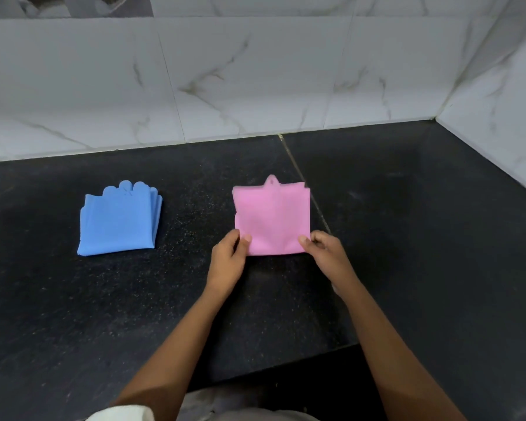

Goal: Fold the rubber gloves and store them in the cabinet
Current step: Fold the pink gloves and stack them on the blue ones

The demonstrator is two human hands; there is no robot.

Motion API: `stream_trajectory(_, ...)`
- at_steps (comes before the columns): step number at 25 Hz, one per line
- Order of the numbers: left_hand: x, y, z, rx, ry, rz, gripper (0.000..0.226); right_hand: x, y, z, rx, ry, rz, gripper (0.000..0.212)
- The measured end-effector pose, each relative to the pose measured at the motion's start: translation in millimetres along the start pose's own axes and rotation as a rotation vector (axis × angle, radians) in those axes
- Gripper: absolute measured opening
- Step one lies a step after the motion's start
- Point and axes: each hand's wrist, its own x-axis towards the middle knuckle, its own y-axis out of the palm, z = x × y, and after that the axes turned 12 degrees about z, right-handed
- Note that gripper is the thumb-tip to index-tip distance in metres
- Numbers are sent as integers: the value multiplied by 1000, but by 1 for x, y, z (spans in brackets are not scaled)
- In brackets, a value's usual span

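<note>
Pretty even, soft indoor light, nothing harsh. The dark tabletop (134, 299) has a faint sheen near the right wall (no real glare). Wide-angle bend curves the marble tiles (255, 80) at the edges, and everything's slightly soft overall.

The dark counter (407, 238) lies bare between the blue gloves (119, 221) and pink gloves (274, 220), and right of the pink. 2 tiled walls (225, 80) close the back and right.
</note>
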Motion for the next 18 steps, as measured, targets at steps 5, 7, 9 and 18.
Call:
stream_trajectory(5,28,12,-7,66,-258,-74,15,29,2,10,-55,232,12,40)
stream_trajectory(7,25,16,-3,176,-266,-88,21,30,5,4,-195,289,10,39)
stream_trajectory(9,26,18,-2,231,-329,-114,32,28,6,1,-275,284,-36,24)
stream_trajectory(18,43,14,-26,-348,-544,-53,55,32,2,17,84,400,-38,63)
